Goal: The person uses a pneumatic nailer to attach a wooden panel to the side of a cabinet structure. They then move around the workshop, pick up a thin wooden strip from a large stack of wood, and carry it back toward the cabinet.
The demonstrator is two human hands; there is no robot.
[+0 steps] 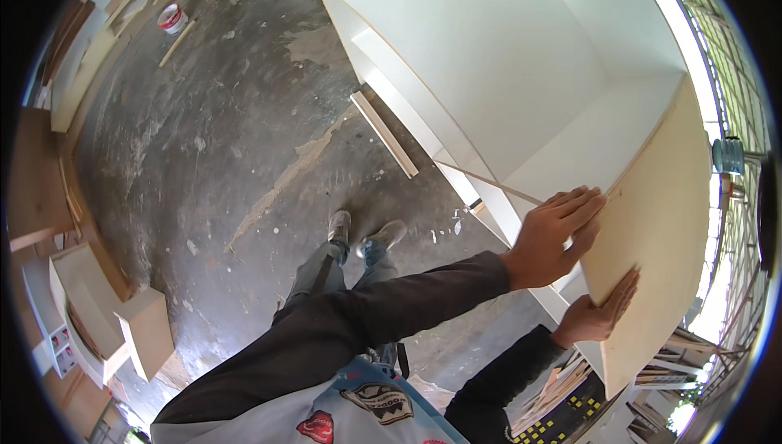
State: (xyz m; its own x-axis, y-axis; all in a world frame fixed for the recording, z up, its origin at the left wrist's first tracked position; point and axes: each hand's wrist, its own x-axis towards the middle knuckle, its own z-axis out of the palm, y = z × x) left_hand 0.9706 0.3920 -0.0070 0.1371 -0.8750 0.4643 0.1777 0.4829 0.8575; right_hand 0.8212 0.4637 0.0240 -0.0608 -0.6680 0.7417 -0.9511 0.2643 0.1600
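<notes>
A large white cabinet (489,45) with raw wood edges fills the upper right, its hollow compartments facing up and toward me. A pale tan board (664,208) forms its near right side. My left hand (560,236) reaches across and rests at the board's edge beside the cabinet's opening, fingers stretched out and thumb apart. Lower down, my right hand (601,314) lies against the board's face near its lower corner, fingers extended. Neither hand grips a separate object that I can see.
On the stained concrete floor (244,142) lies a white wooden strip (384,134) near the cabinet. A red and white bucket (172,19) stands far left. Wooden boxes (147,331) and boards line the left side. Lattice fencing (733,37) and a bluish plastic bottle (727,156) are at the right.
</notes>
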